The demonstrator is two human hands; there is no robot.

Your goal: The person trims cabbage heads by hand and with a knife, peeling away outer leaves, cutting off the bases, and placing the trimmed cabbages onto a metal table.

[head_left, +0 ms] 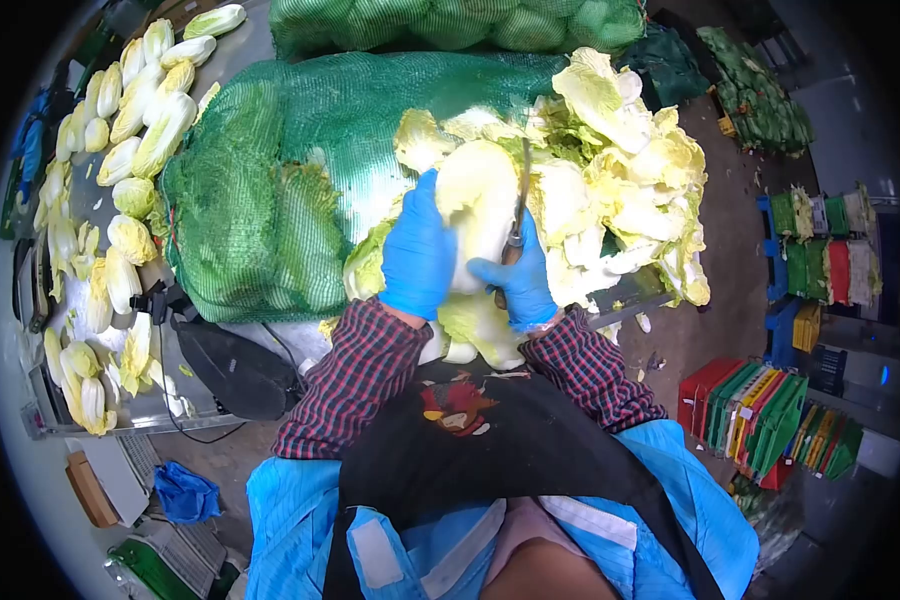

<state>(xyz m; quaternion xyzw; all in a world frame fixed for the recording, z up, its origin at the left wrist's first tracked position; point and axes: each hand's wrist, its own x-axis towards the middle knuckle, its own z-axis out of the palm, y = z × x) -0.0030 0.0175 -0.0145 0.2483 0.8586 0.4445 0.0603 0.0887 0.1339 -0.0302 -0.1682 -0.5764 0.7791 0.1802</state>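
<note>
My left hand [416, 252], in a blue glove, grips the side of a pale napa cabbage [482, 185], which stands upright in front of my apron. In my right hand [526, 275], also gloved in blue, is a knife [515, 240]; its blade points away from me along the cabbage's right side. The right thumb lies against the front of the cabbage. More cabbage [480, 330] shows just below both hands. A big heap of loose yellow-green leaves [620, 190] lies to the right, and some leaves sit behind the held cabbage.
A full green mesh sack [300, 120] lies left of and behind my hands, with another sack [460, 22] beyond it. Many trimmed cabbages [165, 135] cover the metal table's left side. A black bag [235, 365] with a cable sits near its front edge. Coloured crates [745, 415] stand at right.
</note>
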